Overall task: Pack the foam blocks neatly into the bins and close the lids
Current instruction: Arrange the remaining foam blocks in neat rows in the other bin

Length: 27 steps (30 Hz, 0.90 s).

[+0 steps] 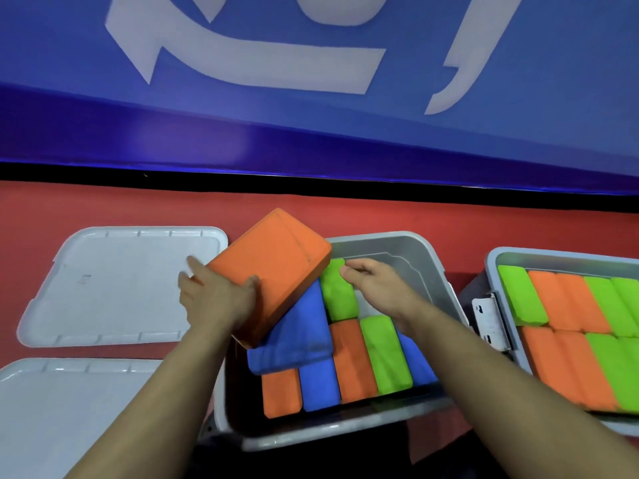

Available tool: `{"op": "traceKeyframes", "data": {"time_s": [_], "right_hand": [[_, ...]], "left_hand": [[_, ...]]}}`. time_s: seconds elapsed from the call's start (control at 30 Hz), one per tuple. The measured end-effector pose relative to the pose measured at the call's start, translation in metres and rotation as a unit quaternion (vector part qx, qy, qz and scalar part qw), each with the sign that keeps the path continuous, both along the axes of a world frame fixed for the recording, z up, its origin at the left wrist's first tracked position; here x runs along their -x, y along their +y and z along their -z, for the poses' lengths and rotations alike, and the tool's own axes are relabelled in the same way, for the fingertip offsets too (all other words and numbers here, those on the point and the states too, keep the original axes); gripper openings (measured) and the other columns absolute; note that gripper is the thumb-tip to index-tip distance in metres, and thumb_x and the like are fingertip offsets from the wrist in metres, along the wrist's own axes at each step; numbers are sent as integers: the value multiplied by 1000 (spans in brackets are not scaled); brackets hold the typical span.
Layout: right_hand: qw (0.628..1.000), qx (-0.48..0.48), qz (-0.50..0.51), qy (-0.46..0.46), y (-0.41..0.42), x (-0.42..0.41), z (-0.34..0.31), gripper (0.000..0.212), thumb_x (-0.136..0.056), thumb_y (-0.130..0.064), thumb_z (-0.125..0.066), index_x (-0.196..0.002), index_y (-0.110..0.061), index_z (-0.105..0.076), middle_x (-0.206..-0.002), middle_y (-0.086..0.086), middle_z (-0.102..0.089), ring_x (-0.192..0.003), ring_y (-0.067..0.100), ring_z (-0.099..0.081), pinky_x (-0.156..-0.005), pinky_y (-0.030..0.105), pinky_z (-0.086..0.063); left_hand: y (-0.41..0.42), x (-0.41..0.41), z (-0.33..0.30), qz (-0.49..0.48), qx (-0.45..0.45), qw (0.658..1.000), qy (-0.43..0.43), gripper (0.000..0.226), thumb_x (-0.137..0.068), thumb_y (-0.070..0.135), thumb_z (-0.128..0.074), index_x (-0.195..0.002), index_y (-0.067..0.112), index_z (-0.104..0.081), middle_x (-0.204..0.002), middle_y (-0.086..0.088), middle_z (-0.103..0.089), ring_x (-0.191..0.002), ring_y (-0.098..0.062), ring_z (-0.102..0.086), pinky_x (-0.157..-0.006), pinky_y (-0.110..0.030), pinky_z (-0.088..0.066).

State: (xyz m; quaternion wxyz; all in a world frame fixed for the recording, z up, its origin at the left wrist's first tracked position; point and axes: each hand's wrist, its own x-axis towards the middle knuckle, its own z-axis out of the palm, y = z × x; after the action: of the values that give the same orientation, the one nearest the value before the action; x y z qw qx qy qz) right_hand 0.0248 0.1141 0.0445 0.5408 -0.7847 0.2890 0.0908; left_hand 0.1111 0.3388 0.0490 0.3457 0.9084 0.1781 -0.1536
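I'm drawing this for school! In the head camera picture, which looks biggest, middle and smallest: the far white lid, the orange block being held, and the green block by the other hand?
1. White lid
2. Orange block, raised nearer the camera, so it may look bigger than it is
3. Green block, partly hidden

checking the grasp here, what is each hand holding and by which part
The left hand holds the orange foam block by its near left edge, thumb on top. The right hand holds nothing; its fingers rest on a green block.
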Motion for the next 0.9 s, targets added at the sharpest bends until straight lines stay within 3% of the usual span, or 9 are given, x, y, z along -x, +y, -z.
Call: {"op": "traceKeyframes", "data": {"time_s": [0.07,0.13,0.23,0.3,0.43,0.5,0.7,0.8,0.9], "right_hand": [[999,32,-23,-35,9,12,-12,58,-93,-50,-63,-143,-23,-54,-143,-6,-57,-132,10,-52,-115,35,-39],[989,108,-94,-43,15,13,-24,61,-95,-51,-60,-149,-27,-45,-149,-10,-49,-139,10,-44,-113,27,-34],[978,154,-118,-79,18,4,-34,61,-95,-53,-58,-150,-31,-42,-152,-9,-47,-140,12,-43,-114,34,-37],[975,171,-121,-78,18,0,-35,63,-96,-53,-57,-152,-29,-41,-153,-8,-46,-141,13,-42,-116,35,-34],[976,167,-127,-66,18,0,-38,60,-97,-49,-58,-150,-27,-44,-153,-7,-46,-138,12,-45,-112,27,-34],[979,144,-112,-94,21,-1,-40,53,-96,-49,-59,-144,-29,-51,-146,-9,-53,-133,10,-50,-112,29,-39],[987,80,-65,-125,16,-1,-41,44,-94,-54,-59,-133,-33,-60,-132,-13,-63,-122,3,-58,-107,34,-47],[989,77,-44,-116,11,-1,-42,70,-84,-76,-52,-139,-34,-55,-137,-13,-61,-127,5,-56,-109,37,-45],[991,63,-25,-117,1,-1,-45,90,-71,-94,-46,-143,-40,-49,-133,-16,-64,-123,3,-59,-106,38,-48]], "left_hand": [[10,-1,10,-59,24,994,83,124,-80,55,-79,-162,5,-1,-165,-22,-14,-150,-42,-24,-119,-54,-29],[17,4,13,-83,126,977,151,118,-77,63,-77,-159,1,-21,-159,-15,-34,-139,-37,-41,-108,-50,-40],[15,12,11,-103,234,955,148,77,-90,42,-76,-146,0,-45,-136,-9,-58,-105,-29,-56,-77,-37,-45],[4,15,7,-107,240,957,122,81,-86,41,-80,-144,0,-42,-135,-15,-59,-96,-30,-60,-65,-36,-47],[-20,14,-9,-85,143,984,58,119,-68,62,-85,-150,4,-21,-145,-27,-38,-127,-43,-49,-103,-51,-47],[-32,17,-19,-52,147,988,14,120,-67,61,-86,-152,6,-21,-146,-21,-30,-128,-40,-46,-104,-51,-48],[-64,31,-34,58,229,970,-50,94,-64,69,-86,-133,17,-48,-126,0,-56,-108,-18,-63,-91,-40,-56],[-78,38,-40,68,304,949,-40,65,-82,51,-79,-132,21,-49,-113,7,-67,-95,-6,-68,-76,-28,-55],[-86,40,-43,78,372,925,-27,46,-95,50,-65,-134,27,-55,-119,9,-68,-100,-6,-71,-90,-38,-59]]}}
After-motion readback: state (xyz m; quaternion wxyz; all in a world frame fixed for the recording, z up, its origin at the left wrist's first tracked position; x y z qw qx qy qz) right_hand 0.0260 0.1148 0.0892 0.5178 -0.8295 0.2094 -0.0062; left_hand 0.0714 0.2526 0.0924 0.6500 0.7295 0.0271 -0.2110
